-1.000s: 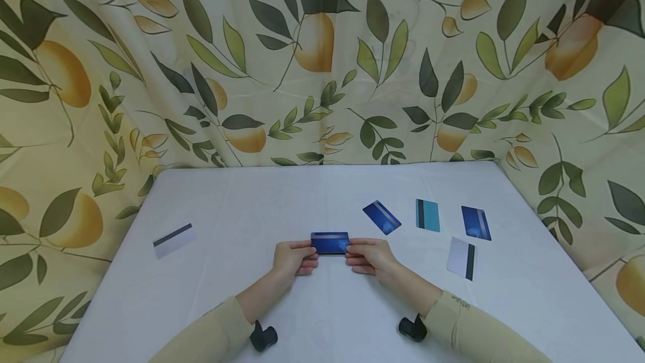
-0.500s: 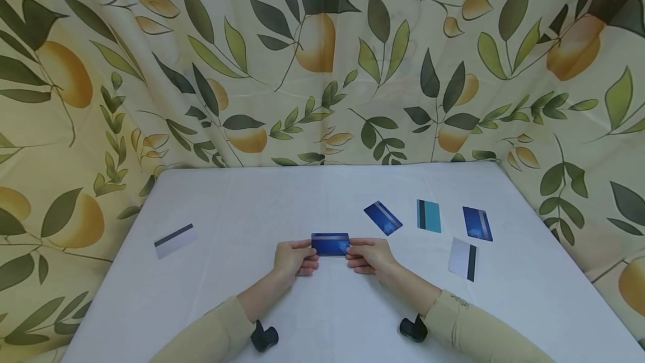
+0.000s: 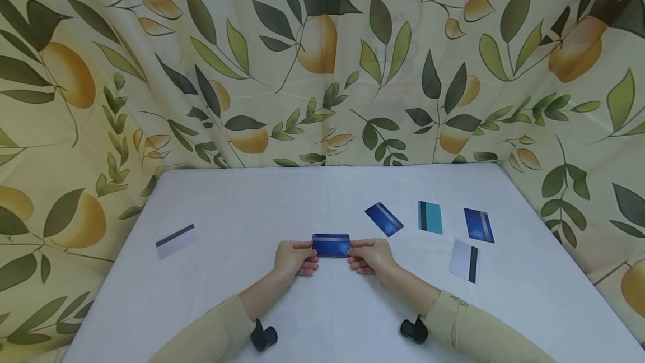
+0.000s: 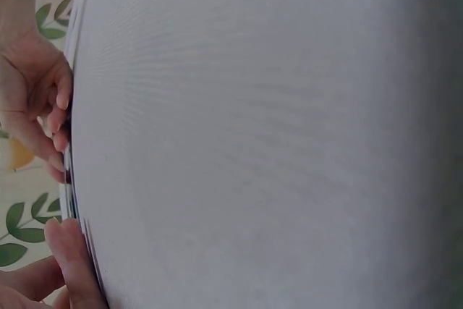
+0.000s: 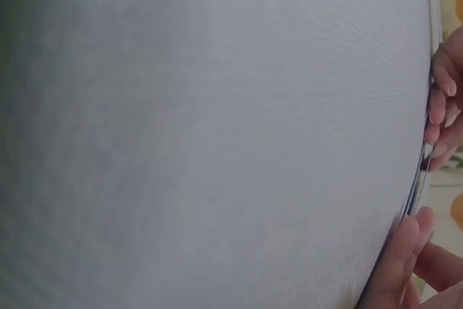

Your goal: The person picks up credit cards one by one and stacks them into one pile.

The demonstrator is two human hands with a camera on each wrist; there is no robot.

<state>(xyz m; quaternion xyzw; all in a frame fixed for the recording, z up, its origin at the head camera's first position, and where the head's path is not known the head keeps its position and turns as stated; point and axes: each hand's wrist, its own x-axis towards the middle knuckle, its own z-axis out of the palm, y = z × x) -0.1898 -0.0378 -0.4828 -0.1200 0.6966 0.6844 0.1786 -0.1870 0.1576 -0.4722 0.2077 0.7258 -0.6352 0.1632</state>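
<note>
A blue card with a grey stripe along its upper part lies between both hands near the middle of the white table. My left hand pinches its left end between thumb and fingers. At the right end, my right hand grips it the same way. Both wrist views catch the card only edge-on, as a thin dark line by the fingertips. Whether more than one card is held, I cannot tell.
Right of the hands lie a tilted blue card, a teal card, another blue card and a whitish card with a black stripe. A similar whitish card lies far left. Behind the table hangs a patterned curtain.
</note>
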